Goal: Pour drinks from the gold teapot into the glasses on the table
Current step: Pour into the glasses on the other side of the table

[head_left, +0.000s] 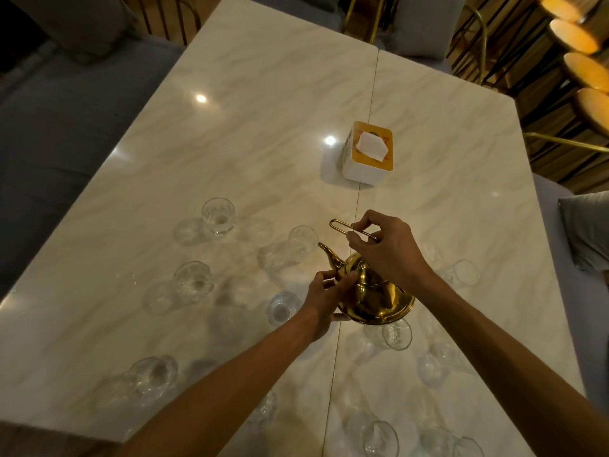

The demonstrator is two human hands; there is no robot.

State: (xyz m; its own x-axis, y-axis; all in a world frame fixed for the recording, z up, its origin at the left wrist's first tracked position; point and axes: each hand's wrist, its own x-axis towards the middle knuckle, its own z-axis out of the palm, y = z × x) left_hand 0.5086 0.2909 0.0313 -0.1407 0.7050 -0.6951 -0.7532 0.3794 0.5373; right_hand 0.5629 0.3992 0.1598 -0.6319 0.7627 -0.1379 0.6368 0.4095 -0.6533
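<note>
The gold teapot (379, 300) is tilted above the marble table (263, 127), its spout aimed up-left at a clear glass (301, 240). My right hand (385, 249) grips the thin wire handle above the pot. My left hand (329, 291) holds the pot's left side near the lid and spout base, thumb under the bottom edge. Several clear glasses stand around: one at the far left (218, 215), one at mid left (193, 281), one beside my left wrist (281, 308), one under the pot (397, 334), one to the right (464, 272). I cannot tell whether liquid flows.
A white and yellow tissue box (368, 153) stands beyond the glasses near the table's centre seam. More glasses line the near edge (153, 374) (379, 438). Grey cushioned seats (66, 110) flank the table; gold-framed chairs stand at the far end.
</note>
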